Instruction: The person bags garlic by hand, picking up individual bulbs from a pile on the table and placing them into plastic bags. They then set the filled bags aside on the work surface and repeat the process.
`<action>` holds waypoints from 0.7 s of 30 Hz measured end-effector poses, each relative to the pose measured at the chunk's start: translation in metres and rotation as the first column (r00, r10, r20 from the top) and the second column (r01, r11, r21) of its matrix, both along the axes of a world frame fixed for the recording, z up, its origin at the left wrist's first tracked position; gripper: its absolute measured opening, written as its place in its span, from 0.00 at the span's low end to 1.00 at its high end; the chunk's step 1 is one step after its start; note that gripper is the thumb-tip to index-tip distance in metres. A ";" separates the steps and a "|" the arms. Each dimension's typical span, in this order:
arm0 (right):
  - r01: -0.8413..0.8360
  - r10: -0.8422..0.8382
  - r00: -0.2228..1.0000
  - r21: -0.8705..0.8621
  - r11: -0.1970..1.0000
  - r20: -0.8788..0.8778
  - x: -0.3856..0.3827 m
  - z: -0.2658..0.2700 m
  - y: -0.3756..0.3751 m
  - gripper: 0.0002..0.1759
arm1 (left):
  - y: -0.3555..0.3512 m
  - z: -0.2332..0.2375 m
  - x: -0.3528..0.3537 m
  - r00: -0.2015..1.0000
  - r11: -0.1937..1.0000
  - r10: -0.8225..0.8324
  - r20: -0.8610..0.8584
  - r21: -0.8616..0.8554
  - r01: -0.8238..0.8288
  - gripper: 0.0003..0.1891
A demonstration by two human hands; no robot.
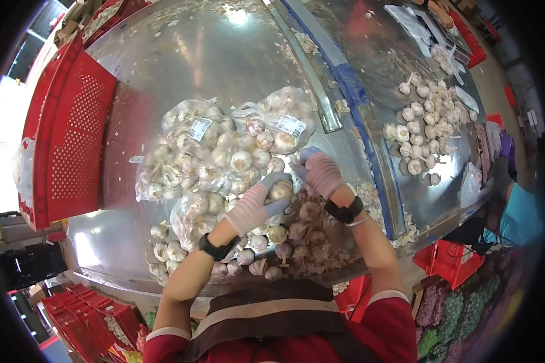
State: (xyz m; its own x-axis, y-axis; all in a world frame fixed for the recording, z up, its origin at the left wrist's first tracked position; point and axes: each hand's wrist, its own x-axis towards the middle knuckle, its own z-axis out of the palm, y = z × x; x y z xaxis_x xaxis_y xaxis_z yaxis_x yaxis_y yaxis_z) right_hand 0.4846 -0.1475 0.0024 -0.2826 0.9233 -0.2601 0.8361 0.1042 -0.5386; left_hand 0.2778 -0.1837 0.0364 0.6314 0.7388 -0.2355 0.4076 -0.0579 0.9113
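My left hand (251,209), in a striped work glove with grey fingertips, is closed around a garlic bulb (281,190) above the loose bulbs. To its right, my right hand (322,173), gloved alike, has its fingers curled in; what they hold, if anything, is hidden. Loose garlic bulbs (259,242) lie under and in front of my hands. Just beyond them sit clear bags of garlic, one labelled bag (191,124) at the left and another labelled bag (287,115) at the right.
A red perforated crate (82,133) stands at the left of the metal table (157,66). A metal bar (309,72) and a blue-edged divider (351,91) run along the right. Past them lies another garlic pile (430,124), beside a person with a purple glove (507,148).
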 end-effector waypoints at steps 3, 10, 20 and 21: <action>-0.039 0.047 0.998 0.141 0.989 -0.051 -0.015 0.006 -0.007 0.19 | -0.011 0.029 -0.012 0.858 0.799 0.321 0.400 -0.601 -0.019 0.29; -0.142 0.111 0.971 0.136 0.981 0.212 -0.051 -0.004 -0.005 0.19 | -0.034 0.031 -0.018 0.689 0.508 0.566 0.452 -0.850 0.139 0.38; -0.359 -0.744 -0.312 -0.652 0.668 -0.590 -0.020 0.042 -0.086 0.30 | -0.044 0.040 -0.019 0.508 0.516 0.695 0.509 -0.845 0.141 0.32; -0.335 -0.746 -0.414 -0.675 0.658 -0.521 -0.020 0.036 -0.092 0.30 | -0.044 0.044 -0.015 0.522 0.571 0.692 0.500 -0.820 0.028 0.32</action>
State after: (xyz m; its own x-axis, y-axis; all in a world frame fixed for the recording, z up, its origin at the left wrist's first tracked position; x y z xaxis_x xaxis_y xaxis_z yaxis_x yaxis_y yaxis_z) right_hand 0.4643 -0.2399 0.0384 -0.4120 0.8453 -0.3402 -0.8371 -0.4986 -0.2251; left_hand 0.2630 -0.2275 0.0806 0.5512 0.7546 -0.3561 -0.5660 0.6517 0.5048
